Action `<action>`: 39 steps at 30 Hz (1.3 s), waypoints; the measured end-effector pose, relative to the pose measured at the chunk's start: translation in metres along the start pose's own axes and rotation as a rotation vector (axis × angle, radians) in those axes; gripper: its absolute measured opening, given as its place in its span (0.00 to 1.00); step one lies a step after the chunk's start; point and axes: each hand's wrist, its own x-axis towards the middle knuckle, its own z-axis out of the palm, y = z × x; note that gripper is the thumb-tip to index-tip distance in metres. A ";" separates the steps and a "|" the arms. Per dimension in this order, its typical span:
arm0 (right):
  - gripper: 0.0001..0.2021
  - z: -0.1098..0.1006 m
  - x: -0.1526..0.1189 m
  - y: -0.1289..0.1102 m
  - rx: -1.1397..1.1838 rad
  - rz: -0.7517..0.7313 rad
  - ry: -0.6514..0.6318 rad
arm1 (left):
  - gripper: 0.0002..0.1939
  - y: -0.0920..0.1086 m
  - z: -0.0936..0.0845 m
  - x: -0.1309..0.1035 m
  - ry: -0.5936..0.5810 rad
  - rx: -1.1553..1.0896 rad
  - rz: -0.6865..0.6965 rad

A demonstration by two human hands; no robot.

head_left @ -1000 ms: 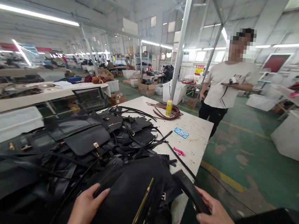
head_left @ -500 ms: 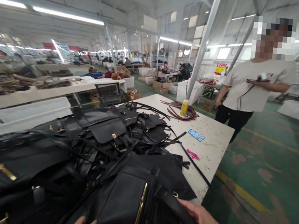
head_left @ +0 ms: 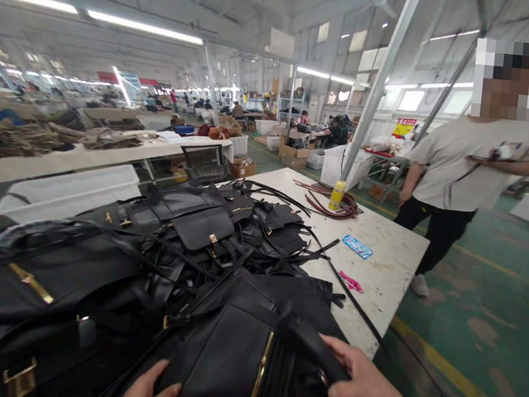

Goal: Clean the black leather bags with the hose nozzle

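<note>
- Step in hand, as judged: black bag (head_left: 225, 360) being steadied at one side, its handle (head_left: 318, 347) held at the other.
- Handle grasped by right hand (head_left: 361, 382), fingers curled round it.
- Bag's near side touched by left hand (head_left: 147, 390); whether material is pinched cannot be told.
- Bag located at near edge of worktop (head_left: 387, 260), against black bag pile (head_left: 200, 227).
- For any shift, loose straps (head_left: 352, 300) should probably be kept unsnagged.

Relative to bottle (head_left: 337, 195) on table (head_left: 389, 238): strap coil (head_left: 351, 211) about its base; card (head_left: 358, 247) front-right; bag pile (head_left: 203, 227) front-left; person (head_left: 471, 162) right.
</note>
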 end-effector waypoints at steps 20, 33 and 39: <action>0.36 0.035 0.057 -0.079 -0.008 -0.095 -0.185 | 0.24 0.102 0.062 0.010 -0.398 -0.837 -0.085; 0.37 0.055 0.099 -0.048 0.112 -0.096 -0.096 | 0.24 0.105 0.077 0.013 -0.543 -0.944 -0.099; 0.36 0.040 0.072 -0.035 0.158 -0.100 -0.137 | 0.14 0.111 0.074 0.016 -0.479 -0.885 -0.203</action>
